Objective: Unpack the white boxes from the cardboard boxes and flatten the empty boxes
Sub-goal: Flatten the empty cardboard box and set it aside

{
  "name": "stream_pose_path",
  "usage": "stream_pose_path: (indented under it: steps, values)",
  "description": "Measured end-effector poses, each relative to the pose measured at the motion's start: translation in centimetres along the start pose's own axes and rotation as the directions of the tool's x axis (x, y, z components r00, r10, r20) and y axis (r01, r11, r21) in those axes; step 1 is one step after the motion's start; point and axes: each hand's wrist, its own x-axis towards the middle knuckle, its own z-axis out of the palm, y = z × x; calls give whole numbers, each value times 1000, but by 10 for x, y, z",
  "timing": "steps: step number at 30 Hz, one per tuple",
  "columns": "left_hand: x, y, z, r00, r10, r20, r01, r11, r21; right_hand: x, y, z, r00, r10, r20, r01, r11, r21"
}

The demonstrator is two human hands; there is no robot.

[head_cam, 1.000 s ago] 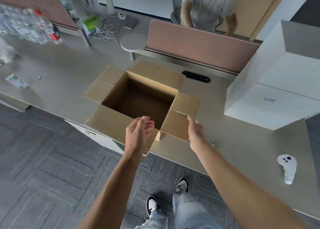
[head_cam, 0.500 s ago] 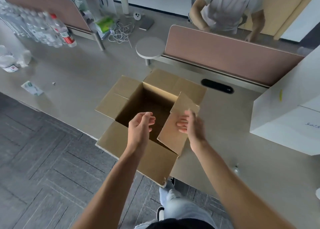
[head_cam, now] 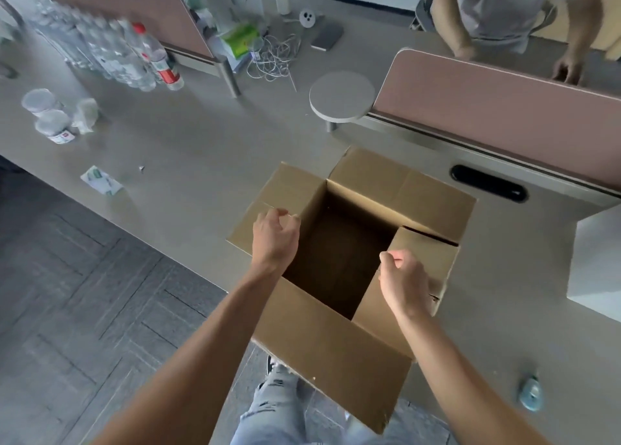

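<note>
An empty cardboard box [head_cam: 339,259] sits open on the surface [head_cam: 201,148]. The left hand [head_cam: 274,234] pinches its nine o'clock flap; the right hand [head_cam: 403,285] grips the three o'clock flap.

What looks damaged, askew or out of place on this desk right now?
The cardboard box hangs well past the desk's near edge, above the floor. Its right flap shows a small tear at the fold. A crumpled wrapper lies loose on the left.

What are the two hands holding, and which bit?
Both hold the cardboard box by its top flaps. The left hand pinches the edge of the left flap; the right hand grips the edge of the right flap.
</note>
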Motion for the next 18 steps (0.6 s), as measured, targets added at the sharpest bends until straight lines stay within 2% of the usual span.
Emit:
stream_pose_path:
  steps: [3, 6, 8, 10, 15, 18]
  values:
    - [37, -12, -11, 999, 20, 26, -24, 986, 168, -5, -8, 9, 997, 19, -74, -20, 1000, -13]
    - [71, -29, -22, 994, -76, 74, 48, 945, 323, -14, -15, 22, 988, 28, -150, -21, 999, 48]
    - [88, -37, -29, 985, -128, 118, 77, 928, 364, -21, -17, 30, 977, 34, -212, -22, 998, 59]
    - [95, -41, -37, 980, -112, 162, 51, 939, 341, -32, -20, 37, 964, 46, -263, -32, 998, 60]
    - [69, -26, -67, 977, 194, 92, -212, 937, 278, -64, -21, 39, 924, 90, -372, -65, 995, 79]
    - [33, -6, -74, 921, 350, 173, -380, 905, 191, -88, -12, 32, 887, 106, -449, -73, 993, 89]
